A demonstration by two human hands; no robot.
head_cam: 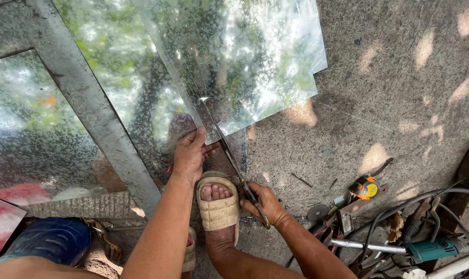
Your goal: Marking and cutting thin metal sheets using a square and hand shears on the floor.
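Shiny galvanized metal sheets point(245, 57) lie on the ground and mirror trees and sky. My left hand point(189, 155) presses down and grips the near edge of the top sheet, beside the cut line. My right hand point(264, 203) is closed on the handles of metal snips point(233, 163), whose blades reach forward into the sheet's near edge. My foot in a beige sandal point(218, 206) rests on the ground between both hands.
A grey metal bar point(90, 108) lies diagonally across the sheets at left. On the right sit a tape measure point(366, 187), cables point(431, 199), a teal power tool point(433, 248) and a metal rod point(366, 245). Speckled concrete floor point(400, 77) stretches beyond.
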